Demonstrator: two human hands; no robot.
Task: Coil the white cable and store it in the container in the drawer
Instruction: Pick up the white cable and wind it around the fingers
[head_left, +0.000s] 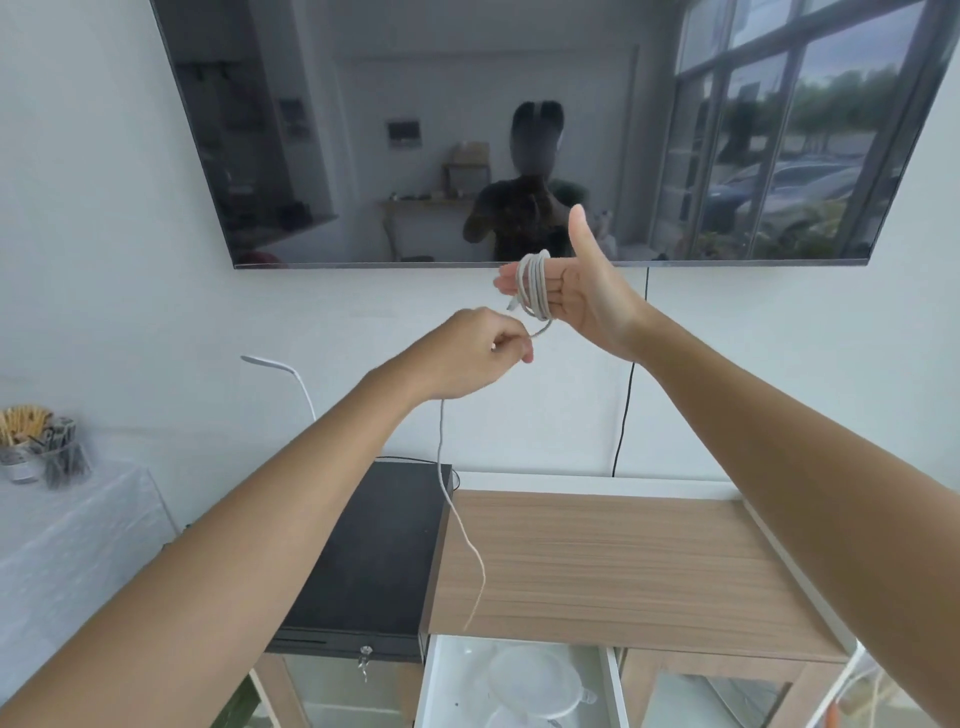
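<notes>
Raised before a wall-mounted screen (519, 130), the right hand (587, 291) is held flat and open, palm toward the camera, thumb pointing up and fingers (511, 285) extended together to the left. Around those fingers the white cable (535, 288) is wound in several close loops, forming a tight pale-grey band that reads as thin, round and matte. One short end of it sticks out beside the loops near the fingertips.

From the bottom of the coil a single strand curves down and left into the left hand (475, 356), which is closed in a loose fist, pinching the cable between thumb and fingers just below and beside the right hand. Beyond that grip, the rest of the cable hangs free from under the left wrist, dropping in a long slack line across the front of a black box (374, 551) and onto the wooden tabletop (613, 566), where its tail thins out of sight near the front edge.

Below the tabletop, a white drawer (431, 686) stands open with a clear round container (535, 680) lying inside it; no cable is in it yet.
</notes>
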